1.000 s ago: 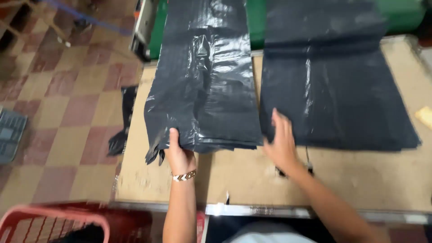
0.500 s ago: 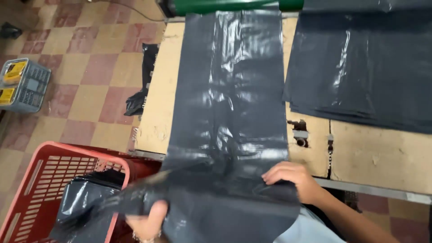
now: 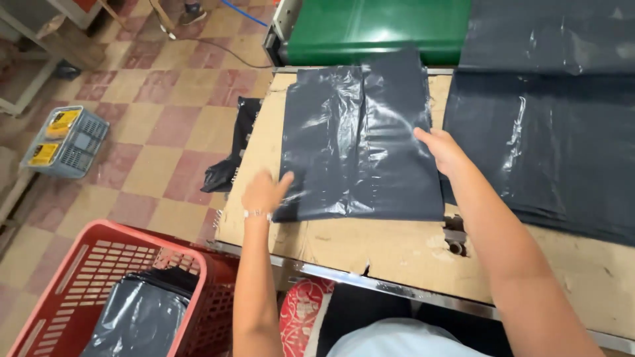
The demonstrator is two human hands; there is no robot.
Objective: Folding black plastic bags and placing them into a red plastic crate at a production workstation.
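Black plastic bag [image 3: 360, 142] flat on the cardboard-covered table [image 3: 397, 248], far end running up to the green machine [image 3: 380, 26]. Left hand [image 3: 264, 192] open at the bag's near left corner, fingers spread, fingertips at the edge; whether touching, cannot tell. Bracelet [image 3: 256, 214] on that wrist. Right hand [image 3: 444, 151] open, palm down, resting on the bag's right edge about halfway along. Just to the right, a stack of black plastic sheets [image 3: 549, 145] spread wide over the table. Another black bag [image 3: 231, 155] hanging off the table's left side toward the checkered tile floor [image 3: 159, 139]. Near left, a red plastic basket [image 3: 99, 291] holding folded black bags [image 3: 142, 314]. Far left on the floor, a small grey crate [image 3: 66, 142] with yellow items inside.
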